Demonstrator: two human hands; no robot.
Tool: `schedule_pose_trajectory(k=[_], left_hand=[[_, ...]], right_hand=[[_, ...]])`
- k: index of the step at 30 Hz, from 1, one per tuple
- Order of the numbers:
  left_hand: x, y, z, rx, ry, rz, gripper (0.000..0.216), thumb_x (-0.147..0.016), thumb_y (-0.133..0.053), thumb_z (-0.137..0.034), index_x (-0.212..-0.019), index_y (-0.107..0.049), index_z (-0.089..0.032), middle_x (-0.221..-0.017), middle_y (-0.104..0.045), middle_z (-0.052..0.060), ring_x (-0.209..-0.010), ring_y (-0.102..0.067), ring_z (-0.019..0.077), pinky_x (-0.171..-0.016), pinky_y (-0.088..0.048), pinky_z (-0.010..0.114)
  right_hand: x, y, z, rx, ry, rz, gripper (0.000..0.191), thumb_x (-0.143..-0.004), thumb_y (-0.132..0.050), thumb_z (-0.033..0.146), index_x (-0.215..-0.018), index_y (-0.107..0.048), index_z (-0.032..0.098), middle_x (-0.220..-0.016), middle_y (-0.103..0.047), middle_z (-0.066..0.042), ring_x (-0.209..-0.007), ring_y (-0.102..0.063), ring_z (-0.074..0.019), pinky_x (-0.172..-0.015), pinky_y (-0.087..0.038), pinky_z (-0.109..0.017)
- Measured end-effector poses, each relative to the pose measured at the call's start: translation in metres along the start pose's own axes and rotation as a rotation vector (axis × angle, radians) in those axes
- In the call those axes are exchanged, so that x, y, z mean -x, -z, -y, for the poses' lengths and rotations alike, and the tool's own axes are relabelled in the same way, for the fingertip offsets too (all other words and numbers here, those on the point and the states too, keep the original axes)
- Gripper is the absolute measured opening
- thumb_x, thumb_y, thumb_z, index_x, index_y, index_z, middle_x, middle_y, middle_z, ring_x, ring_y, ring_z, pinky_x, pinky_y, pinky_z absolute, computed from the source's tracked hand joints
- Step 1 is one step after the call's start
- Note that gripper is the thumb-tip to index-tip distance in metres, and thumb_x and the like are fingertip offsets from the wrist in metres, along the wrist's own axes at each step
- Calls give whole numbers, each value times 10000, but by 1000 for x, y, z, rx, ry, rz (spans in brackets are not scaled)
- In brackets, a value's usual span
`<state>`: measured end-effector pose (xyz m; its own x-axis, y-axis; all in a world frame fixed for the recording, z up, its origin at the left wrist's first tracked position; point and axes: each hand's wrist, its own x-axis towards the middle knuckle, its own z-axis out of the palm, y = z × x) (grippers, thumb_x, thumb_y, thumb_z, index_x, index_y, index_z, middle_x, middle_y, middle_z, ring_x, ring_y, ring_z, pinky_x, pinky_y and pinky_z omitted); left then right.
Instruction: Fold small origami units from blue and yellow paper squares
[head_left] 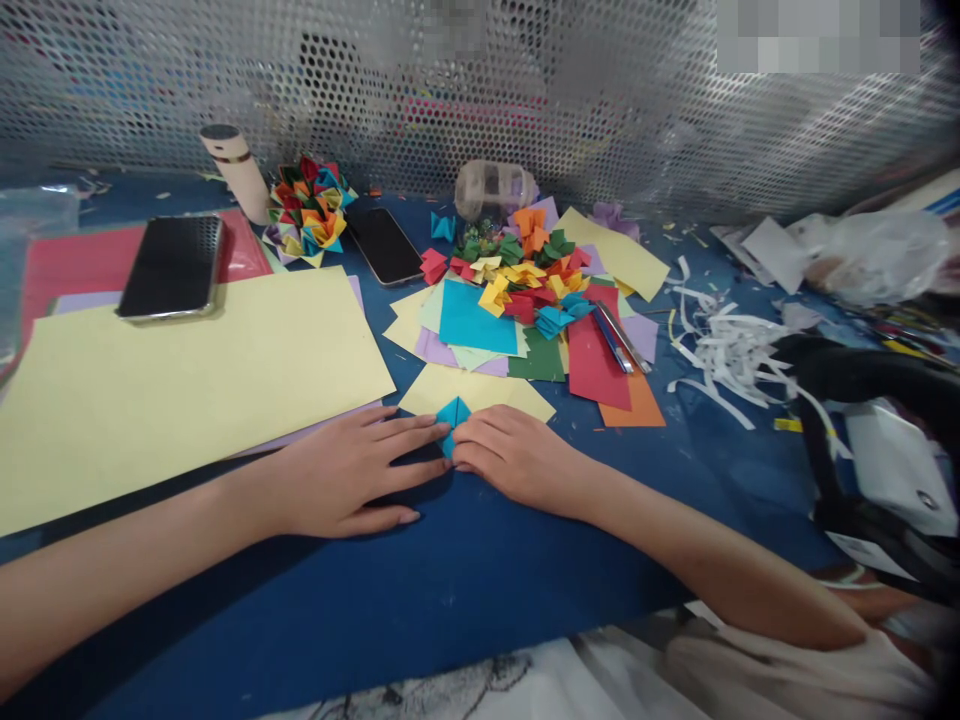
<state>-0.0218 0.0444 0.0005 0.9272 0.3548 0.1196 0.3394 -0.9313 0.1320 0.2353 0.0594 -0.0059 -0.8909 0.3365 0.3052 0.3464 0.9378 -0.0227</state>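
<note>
A small folded blue paper piece lies on the blue table, just in front of a yellow square sheet. My left hand lies flat with its fingers stretched out, the fingertips pressing the piece's left side. My right hand meets it from the right, fingers together and pressing down on the same piece. Both forearms rest on the table.
A big pale yellow sheet lies at left with a phone on it. Also on the table are a second phone, a folded multicolour paper ball, a heap of folded coloured pieces, coloured sheets, pens and white paper strips. A black object stands at right.
</note>
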Motion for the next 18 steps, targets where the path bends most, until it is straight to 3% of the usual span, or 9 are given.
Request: schedule_pose_trajectory(k=[12,15,18], left_hand=[[0,0,0,16,19,38,474,-977,-413,-442,-1401,-447,-231,-1456,-471,156,-1275,-514,314,-1025,-386,461],[-1,1,-1,7,16,36,471,-980,-409,-436,-1400,-453,-226,-1458,-470,161,-1273,-517,314,-1019,-392,458],[0,0,-1,6,15,23,470,-979,-413,-442,-1391,-461,-221,-1461,-469,159,-1283,-510,311,-1024,-388,449]], right_hand=[[-3,-2,1,-105,-64,30,234,-989,-431,184,-894,-640,138,-965,-679,-86,-949,-602,-191,-880,-489,-346],[-1,3,-4,-159,-69,49,202,-979,-488,267,-926,-638,143,-992,-675,-90,-967,-606,-196,-903,-489,-357],[3,12,-14,-234,-37,51,305,-925,-571,424,-1015,-620,136,-1033,-672,-102,-1013,-599,-210,-924,-488,-368]])
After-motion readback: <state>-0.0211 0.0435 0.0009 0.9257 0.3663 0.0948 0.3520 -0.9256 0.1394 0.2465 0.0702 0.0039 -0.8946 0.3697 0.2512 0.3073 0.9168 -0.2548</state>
